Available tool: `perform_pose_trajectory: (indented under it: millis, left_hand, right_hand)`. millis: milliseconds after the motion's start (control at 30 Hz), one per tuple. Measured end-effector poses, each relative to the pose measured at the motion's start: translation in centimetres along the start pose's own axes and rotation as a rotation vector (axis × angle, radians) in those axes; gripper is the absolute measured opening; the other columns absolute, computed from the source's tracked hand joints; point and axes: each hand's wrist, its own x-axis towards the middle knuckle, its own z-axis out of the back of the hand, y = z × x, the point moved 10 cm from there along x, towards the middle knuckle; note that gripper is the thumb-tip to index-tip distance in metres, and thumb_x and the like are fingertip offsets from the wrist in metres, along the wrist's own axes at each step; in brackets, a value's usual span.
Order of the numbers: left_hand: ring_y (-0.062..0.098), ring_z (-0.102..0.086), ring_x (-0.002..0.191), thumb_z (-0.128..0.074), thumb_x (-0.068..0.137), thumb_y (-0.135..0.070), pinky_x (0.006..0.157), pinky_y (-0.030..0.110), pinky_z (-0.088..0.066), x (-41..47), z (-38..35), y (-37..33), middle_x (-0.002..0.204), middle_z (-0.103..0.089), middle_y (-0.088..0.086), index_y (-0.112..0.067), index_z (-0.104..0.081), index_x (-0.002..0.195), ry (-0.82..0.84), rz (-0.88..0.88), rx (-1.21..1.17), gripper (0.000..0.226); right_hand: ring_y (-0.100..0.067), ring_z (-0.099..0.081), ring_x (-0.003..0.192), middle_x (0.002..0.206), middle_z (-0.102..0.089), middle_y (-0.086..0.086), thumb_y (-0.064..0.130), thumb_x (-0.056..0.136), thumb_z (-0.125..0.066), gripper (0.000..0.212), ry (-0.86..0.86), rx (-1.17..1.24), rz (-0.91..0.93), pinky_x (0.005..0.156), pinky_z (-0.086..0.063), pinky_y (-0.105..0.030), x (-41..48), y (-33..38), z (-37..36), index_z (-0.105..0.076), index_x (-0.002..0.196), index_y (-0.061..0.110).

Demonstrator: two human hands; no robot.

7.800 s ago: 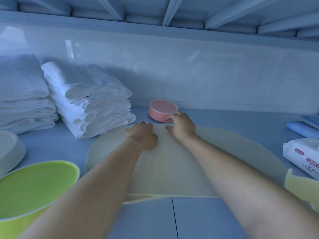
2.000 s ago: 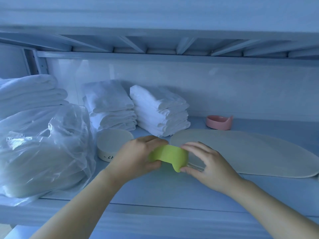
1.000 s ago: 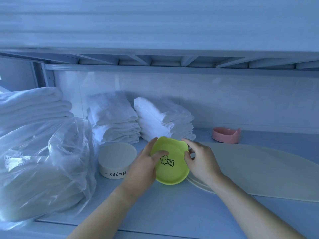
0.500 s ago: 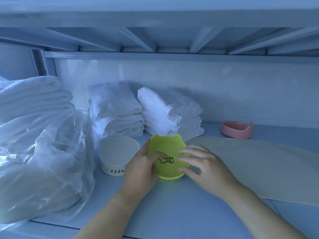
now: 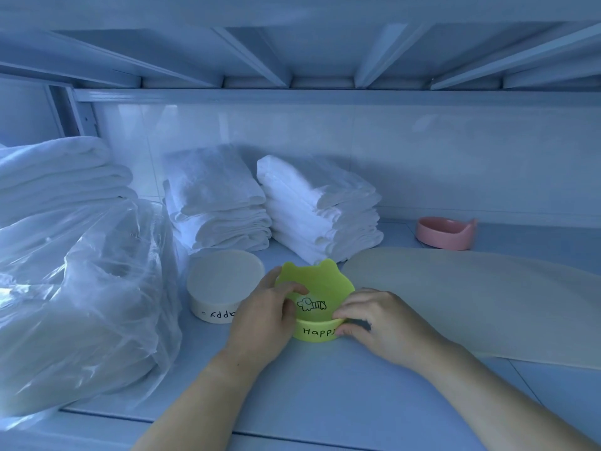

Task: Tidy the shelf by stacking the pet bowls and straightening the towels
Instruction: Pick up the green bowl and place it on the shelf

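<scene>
The green bowl (image 5: 320, 288), with ears and a dog picture, sits on the shelf (image 5: 325, 402). The white bowl (image 5: 224, 281) is just left and the mat (image 5: 471, 297) just right. The left hand (image 5: 263, 323) and right hand (image 5: 387, 323) each grip its rim. Bare shelf lies nearer.

A green pet bowl (image 5: 322, 288) carries the word "Happ" in black handwriting on its front wall, the next letter partly hidden. A white bowl (image 5: 224, 281) just beside it shows black lettering upside down, reading "appy".
</scene>
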Motion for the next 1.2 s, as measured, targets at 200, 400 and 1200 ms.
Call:
perform_pose_trajectory:
  millis: [200,400,1200]
  left_hand:
    - [0.006,-0.058,0.095,-0.054,0.086,-0.043,0.077,0.023,-0.046,-1.4,0.5,-2.7,0.111,-0.058,-0.019,-0.035,-0.067,0.093,0.053,-0.228,-0.024,0.017]
    - [0.005,-0.056,0.070,-0.060,0.073,-0.059,0.068,0.026,-0.045,-2.1,0.1,-3.6,0.076,-0.068,-0.014,-0.031,-0.069,0.080,0.126,-0.344,-0.009,0.030]
    - [0.004,-0.055,0.090,-0.063,0.083,-0.018,0.079,0.019,-0.043,-1.4,2.5,-1.4,0.090,-0.057,-0.018,-0.025,-0.067,0.090,-0.138,-0.195,-0.094,0.011]
  right_hand:
    - [-0.013,-0.059,0.081,0.085,-0.069,0.004,0.023,0.080,-0.072,0.010,0.054,0.089,-0.049,0.074,-0.048,-0.032,-0.2,-0.4,0.3,-0.073,0.089,0.019]
    - [-0.016,-0.062,0.075,0.080,-0.067,0.011,0.041,0.068,-0.074,0.018,0.065,0.166,-0.142,0.069,-0.050,-0.037,-0.9,-1.6,0.7,-0.071,0.080,0.027]
    - [-0.027,-0.064,0.081,0.086,-0.068,0.016,0.078,0.063,-0.057,0.039,-0.086,0.289,-0.175,0.075,-0.052,-0.044,-1.1,-1.3,1.6,-0.068,0.083,0.046]
